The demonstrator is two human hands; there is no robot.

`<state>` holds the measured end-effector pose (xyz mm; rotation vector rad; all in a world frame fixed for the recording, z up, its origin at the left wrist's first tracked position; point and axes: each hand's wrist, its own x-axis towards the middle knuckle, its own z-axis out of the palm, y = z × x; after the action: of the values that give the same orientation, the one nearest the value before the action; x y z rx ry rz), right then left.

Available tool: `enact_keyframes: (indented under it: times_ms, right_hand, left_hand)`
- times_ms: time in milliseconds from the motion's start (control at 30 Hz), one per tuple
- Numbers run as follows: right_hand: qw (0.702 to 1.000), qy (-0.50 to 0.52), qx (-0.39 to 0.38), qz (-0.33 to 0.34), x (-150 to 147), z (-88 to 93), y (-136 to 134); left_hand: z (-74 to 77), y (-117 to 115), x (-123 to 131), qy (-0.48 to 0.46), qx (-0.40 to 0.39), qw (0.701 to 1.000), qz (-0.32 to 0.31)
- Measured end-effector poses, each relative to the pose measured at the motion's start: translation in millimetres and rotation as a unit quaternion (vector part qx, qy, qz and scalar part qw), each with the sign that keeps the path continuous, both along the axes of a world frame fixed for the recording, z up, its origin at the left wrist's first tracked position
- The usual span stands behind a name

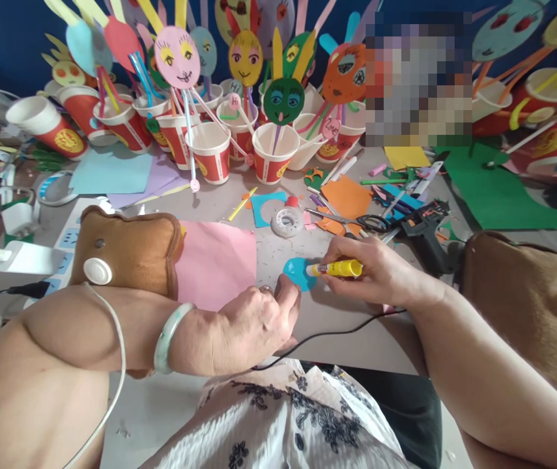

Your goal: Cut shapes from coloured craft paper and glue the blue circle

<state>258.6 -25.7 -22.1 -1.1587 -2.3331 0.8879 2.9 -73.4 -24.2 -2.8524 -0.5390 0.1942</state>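
A small blue paper oval [298,273] lies on the table in front of me. My left hand [261,319] is closed at the oval's near left edge, its fingertips pinching or pressing the paper; the fingers are partly hidden. In my right hand [366,267] a yellow marker [341,268] is gripped, held almost level, with its tip end over the right side of the oval. Pale marks show on the blue paper near its top. A sheet of pink paper [219,260] lies left of the oval, partly under a brown cushion [126,254].
Red paper cups [275,156] with paper-face figures line the back. A tape roll [288,222], scissors [376,223], a black glue gun [427,231] and paper scraps [346,197] lie beyond my hands. A black cable [327,333] crosses nearby; another brown cushion [513,286] sits right.
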Motion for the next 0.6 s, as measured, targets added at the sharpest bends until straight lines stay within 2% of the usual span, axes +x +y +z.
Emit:
enact_keyframes:
  times_ms: [67,167,267,433,467,533,600]
  right_hand:
    - [1.000,-0.011,0.008,0.005,-0.8,-1.3,0.8]
    - [0.998,-0.013,0.047,-0.040,0.5,-1.9,0.5]
    - [0.995,0.007,0.059,-0.078,2.0,-0.2,-0.9]
    - [1.000,0.006,0.020,-0.021,0.2,0.4,-1.7]
    - [0.999,0.008,0.033,-0.040,0.3,-0.5,-1.7]
    - [0.986,0.044,0.082,-0.138,1.9,-2.8,-1.0]
    - [0.950,0.142,0.106,-0.257,5.2,-5.1,1.3]
  left_hand:
    - [-4.2,-0.9,0.2,-0.003,0.000,1.000,0.007]
    - [-7.0,-1.4,0.2,-0.010,0.005,1.000,0.013]
    - [-3.8,-0.5,-0.1,-0.009,0.002,1.000,0.003]
    - [3.7,0.6,-1.3,0.003,0.010,1.000,-0.005]
    - [4.3,0.7,-1.4,0.003,0.010,1.000,-0.006]
    - [5.4,1.0,-0.7,0.003,0.005,1.000,-0.007]
    - [7.8,2.1,1.4,0.004,-0.008,1.000,-0.008]
